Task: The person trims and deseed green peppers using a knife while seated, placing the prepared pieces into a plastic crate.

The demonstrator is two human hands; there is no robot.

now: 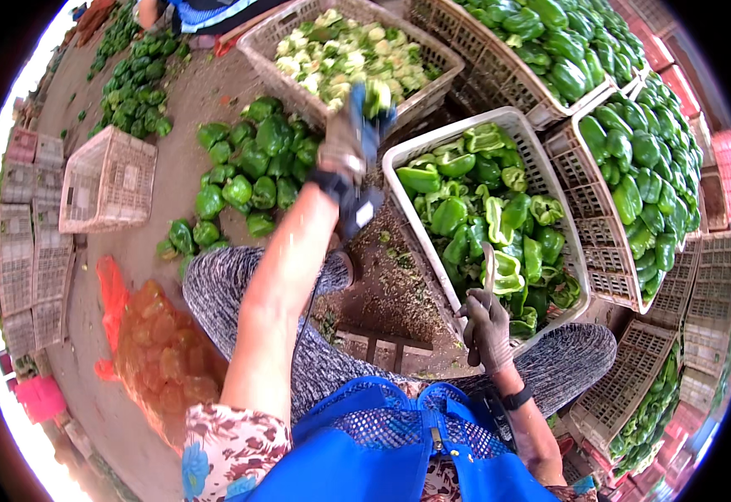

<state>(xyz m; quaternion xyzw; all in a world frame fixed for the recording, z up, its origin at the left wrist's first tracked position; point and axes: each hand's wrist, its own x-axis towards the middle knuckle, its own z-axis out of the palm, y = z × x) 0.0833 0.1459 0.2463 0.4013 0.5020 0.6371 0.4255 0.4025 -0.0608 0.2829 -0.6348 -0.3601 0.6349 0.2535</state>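
My left hand [353,135], gloved and blurred, holds a pale green piece of bell pepper [378,97] over the near rim of a crate of pepper cores [353,53]. My right hand [487,329], in a grey glove, grips a knife; its curved blade [489,263] points away from me over a white plastic crate [422,235]. That crate holds cut and hollowed green bell peppers [503,213]. Left of it, whole green bell peppers [252,157] lie in a pile on the ground, beside my left forearm.
Crates heaped with green peppers [641,150] stand at the right and upper right. A tipped empty crate [108,182] and an orange mesh sack [167,357] are at the left. Another person's arm [148,12] shows at the top left. More peppers [136,88] lie on the ground.
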